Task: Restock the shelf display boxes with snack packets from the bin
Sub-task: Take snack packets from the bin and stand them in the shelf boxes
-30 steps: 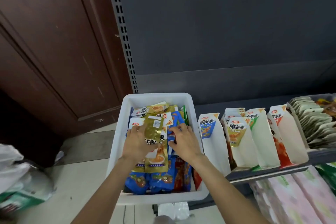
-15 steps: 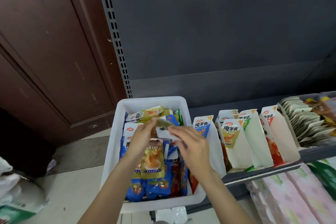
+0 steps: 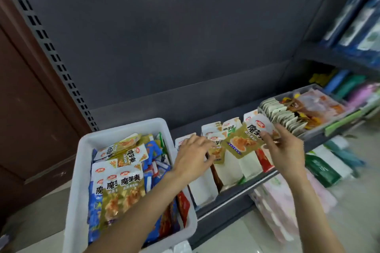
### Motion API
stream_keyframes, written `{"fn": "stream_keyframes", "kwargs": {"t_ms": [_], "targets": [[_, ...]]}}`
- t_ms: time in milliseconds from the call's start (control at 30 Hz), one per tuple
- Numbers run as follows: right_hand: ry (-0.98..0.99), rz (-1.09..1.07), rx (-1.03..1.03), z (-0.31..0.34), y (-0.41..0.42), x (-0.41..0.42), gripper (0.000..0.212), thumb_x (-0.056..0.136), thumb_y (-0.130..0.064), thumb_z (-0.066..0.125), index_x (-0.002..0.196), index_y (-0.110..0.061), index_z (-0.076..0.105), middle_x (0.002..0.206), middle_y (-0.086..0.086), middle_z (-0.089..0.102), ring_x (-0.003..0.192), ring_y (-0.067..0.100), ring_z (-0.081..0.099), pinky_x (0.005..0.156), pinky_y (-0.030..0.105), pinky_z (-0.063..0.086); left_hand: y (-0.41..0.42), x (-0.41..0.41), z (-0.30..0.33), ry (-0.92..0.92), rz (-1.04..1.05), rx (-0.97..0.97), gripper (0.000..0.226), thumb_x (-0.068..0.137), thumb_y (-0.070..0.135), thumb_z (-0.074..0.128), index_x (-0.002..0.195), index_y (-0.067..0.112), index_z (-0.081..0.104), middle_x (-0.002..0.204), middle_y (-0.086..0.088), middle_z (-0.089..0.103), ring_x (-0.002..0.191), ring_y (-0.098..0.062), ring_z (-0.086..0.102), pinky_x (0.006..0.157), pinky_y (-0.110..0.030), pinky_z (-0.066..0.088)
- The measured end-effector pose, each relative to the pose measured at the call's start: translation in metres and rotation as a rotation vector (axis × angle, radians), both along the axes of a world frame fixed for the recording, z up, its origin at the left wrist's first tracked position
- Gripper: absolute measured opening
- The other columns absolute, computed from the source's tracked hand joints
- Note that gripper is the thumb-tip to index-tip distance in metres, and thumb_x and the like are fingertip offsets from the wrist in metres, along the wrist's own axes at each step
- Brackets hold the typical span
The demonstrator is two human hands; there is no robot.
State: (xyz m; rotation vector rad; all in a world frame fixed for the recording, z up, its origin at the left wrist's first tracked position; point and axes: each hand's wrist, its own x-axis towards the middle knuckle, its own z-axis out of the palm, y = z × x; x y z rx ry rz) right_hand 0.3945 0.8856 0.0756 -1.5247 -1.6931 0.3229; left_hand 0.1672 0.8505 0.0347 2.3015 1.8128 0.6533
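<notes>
Two bare hands work over the row of white cardboard display boxes (image 3: 230, 168) at the front edge of the dark grey shelf (image 3: 226, 193). The right hand (image 3: 287, 150) pinches a gold-and-white foil snack packet (image 3: 244, 139) above the boxes. The left hand (image 3: 193, 156), fingers curled, rests at a box opening beside the white plastic bin (image 3: 82, 170) of packets; whether it grips anything cannot be determined.
</notes>
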Motion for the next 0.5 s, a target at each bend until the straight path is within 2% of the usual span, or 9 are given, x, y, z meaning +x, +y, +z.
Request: {"fn": "stream_keyframes", "kwargs": {"t_ms": [67,167,267,300,367,500], "targets": [[-0.102,0.03,-0.022,-0.004,0.005,0.001,0.033,0.089,-0.027,0.063,0.116,-0.008,0.064,0.092,0.016,0.071,0.077,0.033,0.068,0.067,0.036,0.05,0.009,0.009,-0.006,0.078,-0.024,0.013,0.032,0.093,0.038,0.05,0.123,0.032,0.058,0.124,0.01,0.055,0.117,-0.013,0.039,0.101,-0.029,0.026],[-0.219,0.126,-0.102,-0.012,0.012,-0.016,0.032,0.09,-0.023,0.063,0.119,-0.009,0.064,0.091,0.015,0.072,0.081,0.031,0.067,0.065,0.025,0.037,0.018,0.011,-0.013,0.187,-0.033,-0.001,0.029,0.093,0.038,0.047,0.117,0.033,0.064,0.117,0.011,0.056,0.11,-0.015,0.04,0.098,-0.029,0.024],[-0.317,0.25,-0.173,-0.027,0.024,-0.033,0.03,0.091,-0.019,0.062,0.12,-0.012,0.064,0.102,0.008,0.072,0.09,0.022,0.065,0.079,0.019,0.04,0.021,0.006,-0.018,0.281,-0.026,-0.019,0.031,0.095,0.038,0.042,0.115,0.032,0.064,0.114,0.008,0.056,0.109,-0.017,0.04,0.097,-0.03,0.021],[-0.349,0.289,-0.182,-0.033,0.028,-0.037,0.03,0.091,-0.018,0.061,0.121,-0.013,0.063,0.105,0.006,0.071,0.093,0.019,0.064,0.088,0.02,0.041,0.021,0.004,-0.019,0.295,-0.025,-0.025,0.031,0.095,0.037,0.041,0.115,0.032,0.064,0.114,0.007,0.057,0.11,-0.018,0.04,0.098,-0.031,0.021],[-0.397,0.356,-0.201,-0.042,0.037,-0.044,0.031,0.092,-0.018,0.058,0.123,-0.015,0.062,0.116,0.003,0.067,0.103,0.017,0.062,0.096,0.02,0.037,0.021,0.002,-0.021,0.302,-0.041,-0.038,0.031,0.096,0.037,0.039,0.115,0.031,0.063,0.114,0.006,0.059,0.111,-0.018,0.041,0.1,-0.034,0.021],[-0.441,0.398,-0.186,-0.056,0.049,-0.054,0.028,0.092,-0.015,0.057,0.119,-0.019,0.064,0.12,0.001,0.065,0.106,0.017,0.061,0.09,0.025,0.048,0.02,-0.001,-0.023,0.306,-0.064,-0.044,0.032,0.096,0.037,0.039,0.117,0.03,0.062,0.116,0.009,0.062,0.113,-0.016,0.043,0.104,-0.036,0.024]]}}
